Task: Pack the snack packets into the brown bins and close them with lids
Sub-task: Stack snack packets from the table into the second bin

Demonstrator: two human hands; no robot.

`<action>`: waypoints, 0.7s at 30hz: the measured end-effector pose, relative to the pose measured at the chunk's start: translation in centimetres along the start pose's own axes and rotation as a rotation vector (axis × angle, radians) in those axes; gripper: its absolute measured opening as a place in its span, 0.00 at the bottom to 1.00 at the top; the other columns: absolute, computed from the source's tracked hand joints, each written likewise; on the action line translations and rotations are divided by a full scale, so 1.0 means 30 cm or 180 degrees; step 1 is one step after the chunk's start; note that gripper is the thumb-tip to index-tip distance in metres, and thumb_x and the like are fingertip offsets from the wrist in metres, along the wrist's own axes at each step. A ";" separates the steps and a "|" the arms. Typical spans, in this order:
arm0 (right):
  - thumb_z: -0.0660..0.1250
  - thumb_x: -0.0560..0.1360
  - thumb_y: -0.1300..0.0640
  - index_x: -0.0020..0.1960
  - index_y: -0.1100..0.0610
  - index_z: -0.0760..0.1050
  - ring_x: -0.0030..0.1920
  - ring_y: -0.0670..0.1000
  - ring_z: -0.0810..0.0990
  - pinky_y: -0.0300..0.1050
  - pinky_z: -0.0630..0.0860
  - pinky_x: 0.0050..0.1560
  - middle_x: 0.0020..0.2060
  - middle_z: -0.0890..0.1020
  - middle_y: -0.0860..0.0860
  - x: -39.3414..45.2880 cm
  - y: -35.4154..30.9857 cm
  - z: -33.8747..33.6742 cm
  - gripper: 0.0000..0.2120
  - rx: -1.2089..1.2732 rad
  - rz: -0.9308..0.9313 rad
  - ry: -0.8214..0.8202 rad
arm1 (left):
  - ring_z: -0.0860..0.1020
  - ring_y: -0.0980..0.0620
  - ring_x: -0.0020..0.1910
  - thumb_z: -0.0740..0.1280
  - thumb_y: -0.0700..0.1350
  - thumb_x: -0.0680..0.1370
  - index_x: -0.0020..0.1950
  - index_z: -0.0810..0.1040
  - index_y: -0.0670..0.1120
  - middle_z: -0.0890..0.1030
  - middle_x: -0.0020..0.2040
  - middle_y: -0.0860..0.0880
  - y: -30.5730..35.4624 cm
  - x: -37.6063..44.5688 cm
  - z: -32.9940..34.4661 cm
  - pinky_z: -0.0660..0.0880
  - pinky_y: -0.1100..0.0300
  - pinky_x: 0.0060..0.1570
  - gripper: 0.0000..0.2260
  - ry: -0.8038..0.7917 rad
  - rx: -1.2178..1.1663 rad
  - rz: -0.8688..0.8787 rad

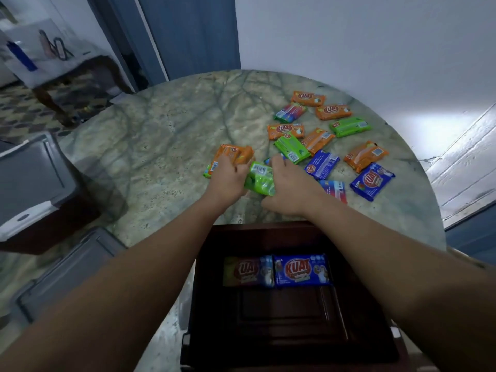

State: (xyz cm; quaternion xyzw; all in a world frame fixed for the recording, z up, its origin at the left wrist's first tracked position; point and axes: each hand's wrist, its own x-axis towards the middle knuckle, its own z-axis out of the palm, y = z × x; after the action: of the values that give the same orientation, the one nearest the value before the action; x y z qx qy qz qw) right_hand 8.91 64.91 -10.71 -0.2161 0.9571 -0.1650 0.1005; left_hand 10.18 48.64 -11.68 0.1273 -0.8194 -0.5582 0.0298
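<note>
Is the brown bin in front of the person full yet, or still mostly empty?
Mostly empty. The brown bin holds only two packets side by side; bare floor shows below them.

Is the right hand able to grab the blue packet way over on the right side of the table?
Probably yes. The blue packet lies flat in the open with nothing on top, just right of the right hand. That hand already touches a green packet, so it may need to let go first.
</note>
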 end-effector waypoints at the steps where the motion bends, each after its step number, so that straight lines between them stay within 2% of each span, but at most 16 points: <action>1: 0.76 0.69 0.46 0.67 0.57 0.61 0.57 0.60 0.75 0.48 0.66 0.46 0.58 0.73 0.57 -0.018 -0.006 -0.014 0.36 0.0061 -0.0012 0.0127 | 0.77 0.47 0.40 0.64 0.45 0.82 0.43 0.70 0.45 0.78 0.36 0.52 0.020 -0.037 -0.010 0.83 0.42 0.42 0.09 -0.0027 -0.0186 0.0064; 3: 0.74 0.68 0.43 0.69 0.56 0.62 0.58 0.59 0.76 0.51 0.72 0.48 0.59 0.73 0.56 -0.064 -0.010 -0.032 0.37 0.0170 -0.0001 0.0390 | 0.79 0.47 0.43 0.65 0.47 0.82 0.45 0.67 0.49 0.77 0.40 0.54 0.046 -0.108 -0.037 0.83 0.43 0.48 0.09 0.0032 -0.0320 0.0177; 4: 0.73 0.69 0.40 0.70 0.55 0.62 0.59 0.59 0.76 0.53 0.75 0.51 0.61 0.73 0.56 -0.093 -0.011 -0.037 0.38 0.0188 0.0008 0.0545 | 0.80 0.50 0.44 0.66 0.49 0.80 0.46 0.68 0.50 0.77 0.43 0.52 0.050 -0.142 -0.054 0.83 0.44 0.48 0.08 0.0102 -0.0186 0.0264; 6: 0.73 0.70 0.37 0.73 0.53 0.63 0.60 0.59 0.76 0.56 0.77 0.56 0.62 0.74 0.55 -0.163 -0.011 -0.037 0.38 0.0192 0.0019 0.0833 | 0.76 0.60 0.37 0.67 0.49 0.79 0.46 0.68 0.51 0.75 0.40 0.52 0.045 -0.209 -0.088 0.81 0.56 0.42 0.08 0.0281 0.0257 0.0493; 7: 0.73 0.71 0.37 0.72 0.52 0.64 0.60 0.58 0.77 0.55 0.77 0.56 0.62 0.74 0.55 -0.204 -0.010 -0.033 0.37 0.0189 0.0015 0.0927 | 0.73 0.60 0.33 0.67 0.47 0.79 0.45 0.67 0.50 0.74 0.38 0.51 0.040 -0.250 -0.101 0.76 0.60 0.38 0.09 0.0362 0.0437 0.0584; 9: 0.72 0.72 0.38 0.71 0.52 0.65 0.60 0.57 0.76 0.53 0.75 0.55 0.62 0.74 0.53 -0.288 -0.001 -0.013 0.35 0.0174 -0.0038 0.1054 | 0.71 0.56 0.32 0.68 0.45 0.78 0.45 0.67 0.48 0.76 0.37 0.47 0.031 -0.346 -0.122 0.69 0.60 0.32 0.09 0.0425 0.0615 0.0673; 11: 0.72 0.71 0.38 0.70 0.51 0.65 0.60 0.56 0.76 0.52 0.74 0.53 0.61 0.74 0.52 -0.371 0.013 0.014 0.34 0.0187 -0.0059 0.1067 | 0.75 0.51 0.35 0.69 0.45 0.76 0.45 0.68 0.48 0.81 0.42 0.46 0.004 -0.449 -0.134 0.71 0.57 0.35 0.09 0.0385 0.0763 0.0761; 13: 0.73 0.69 0.39 0.69 0.49 0.66 0.58 0.55 0.76 0.52 0.75 0.51 0.60 0.73 0.50 -0.442 0.028 0.051 0.34 0.0176 -0.0027 0.0917 | 0.78 0.51 0.42 0.69 0.45 0.75 0.44 0.69 0.51 0.82 0.49 0.50 -0.037 -0.544 -0.138 0.75 0.52 0.41 0.08 0.0198 0.0992 0.0880; 17: 0.76 0.66 0.42 0.65 0.47 0.66 0.57 0.55 0.75 0.52 0.77 0.46 0.57 0.68 0.48 -0.522 0.059 0.128 0.33 -0.0054 -0.0063 0.0208 | 0.78 0.57 0.49 0.65 0.50 0.75 0.54 0.70 0.59 0.79 0.55 0.54 -0.093 -0.655 -0.128 0.74 0.60 0.47 0.09 -0.0289 0.1368 0.1372; 19: 0.75 0.67 0.41 0.65 0.48 0.64 0.58 0.55 0.74 0.52 0.77 0.47 0.57 0.67 0.48 -0.544 0.069 0.158 0.33 -0.0357 -0.0136 -0.0145 | 0.76 0.58 0.48 0.68 0.46 0.75 0.57 0.73 0.53 0.77 0.53 0.55 -0.119 -0.673 -0.120 0.73 0.61 0.47 0.12 -0.0603 0.1510 0.1456; 21: 0.75 0.68 0.40 0.67 0.48 0.63 0.60 0.55 0.73 0.53 0.77 0.52 0.59 0.69 0.50 -0.554 0.075 0.176 0.35 -0.0722 -0.0223 -0.0353 | 0.74 0.55 0.45 0.69 0.43 0.75 0.53 0.73 0.49 0.74 0.49 0.55 -0.128 -0.679 -0.112 0.71 0.58 0.44 0.09 -0.1040 0.1837 0.1519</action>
State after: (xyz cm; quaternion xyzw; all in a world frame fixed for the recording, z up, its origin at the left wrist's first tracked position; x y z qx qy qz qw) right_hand 24.19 72.81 -14.40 -0.2681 0.9544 -0.0469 0.1225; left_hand 31.17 49.20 -12.08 -0.1535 -0.9428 -0.2957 -0.0090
